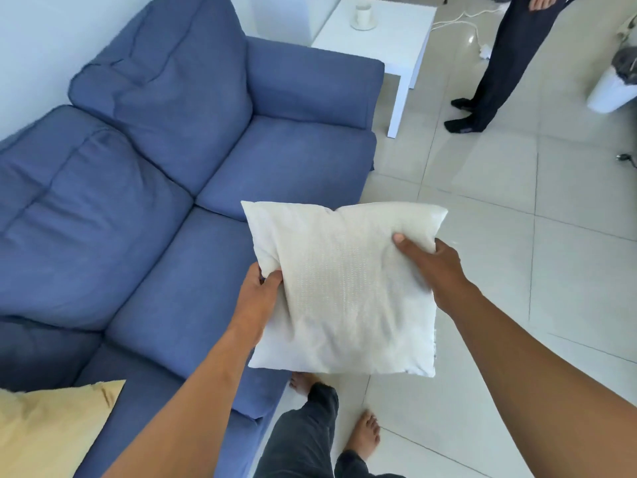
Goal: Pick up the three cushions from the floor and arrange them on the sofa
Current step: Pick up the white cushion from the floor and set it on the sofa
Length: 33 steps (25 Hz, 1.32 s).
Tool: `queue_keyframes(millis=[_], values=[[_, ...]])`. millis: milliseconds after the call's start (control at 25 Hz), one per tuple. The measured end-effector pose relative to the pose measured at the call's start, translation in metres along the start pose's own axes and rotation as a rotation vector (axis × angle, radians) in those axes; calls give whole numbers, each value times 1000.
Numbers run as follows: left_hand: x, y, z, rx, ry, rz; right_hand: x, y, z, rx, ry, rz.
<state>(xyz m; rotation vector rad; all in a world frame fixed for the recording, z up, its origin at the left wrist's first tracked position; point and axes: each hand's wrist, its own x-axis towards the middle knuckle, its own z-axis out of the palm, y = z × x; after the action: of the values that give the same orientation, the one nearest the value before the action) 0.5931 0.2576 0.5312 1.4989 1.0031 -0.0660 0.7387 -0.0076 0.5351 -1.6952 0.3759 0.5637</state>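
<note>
White cushion (344, 291) clamped by fingers of left hand (258, 298) and right hand (434, 267), above blue sofa (165, 188) edge; yellow cushion (51, 429) on seat.

Sofa (193, 188) seats bare toward 10 o'clock; yellow cushion (51, 429) blocks 8 o'clock; side table (389, 39) at 1 o'clock.

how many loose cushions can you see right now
2: a white cushion held in both hands above the sofa's front edge, a yellow cushion at bottom left. Others may be out of view.

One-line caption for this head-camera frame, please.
Both hands, left hand and right hand, hold a cream cushion over the blue sofa; a yellow cushion already lies there.
</note>
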Motion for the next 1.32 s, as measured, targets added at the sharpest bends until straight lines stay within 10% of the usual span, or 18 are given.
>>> queue_keyframes(millis=[1320], values=[[119, -26, -275, -646, 744, -326, 122, -130, 521, -661, -821, -78]])
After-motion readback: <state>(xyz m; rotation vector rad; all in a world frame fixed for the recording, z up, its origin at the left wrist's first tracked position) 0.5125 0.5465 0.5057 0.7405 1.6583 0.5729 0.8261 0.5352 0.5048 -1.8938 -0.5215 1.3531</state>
